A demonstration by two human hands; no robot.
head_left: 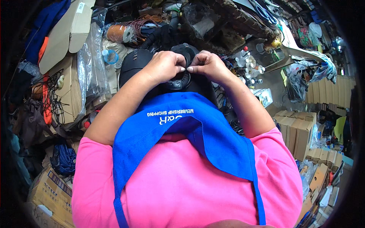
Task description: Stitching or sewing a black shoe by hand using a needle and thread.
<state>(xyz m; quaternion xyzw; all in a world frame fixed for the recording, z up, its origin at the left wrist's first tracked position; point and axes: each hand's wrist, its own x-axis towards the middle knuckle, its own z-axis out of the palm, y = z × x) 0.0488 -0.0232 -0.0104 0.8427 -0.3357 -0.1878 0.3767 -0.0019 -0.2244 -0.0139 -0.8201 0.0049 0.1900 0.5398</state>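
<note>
The black shoe (182,79), or shoe-like piece, is sitting at 12 o'clock, just beyond the upper edge of the blue apron (224,148), with dark fabric (130,72) showing at its 9 o'clock side. The left hand (163,66) is reaching in from 8 o'clock and the right hand (210,65) from 4 o'clock. Both are pinching, thumbs against bent fingers, the thumb tips almost meeting over the shoe; whether they are gripping its edge or something finer is too small to tell.

As a judgement, the main risk is coming from so small a hold: if either pinch were loosening, whatever is between the fingertips could be slipping away. Uneven pulling could be twisting the shoe, since neither palm is visibly bracing it. The hands are also covering the work, so a misplacement could be going unseen. Were the shoe sliding off, it could be landing among the clutter, with plastic bottles (249,64) standing near 2 o'clock and an orange spool (118,33) lying near 11.

Its long axis is running roughly from 12 to 6 o'clock, leaning slightly toward 1 and 7. Which end is the toe, I cannot tell.
</note>
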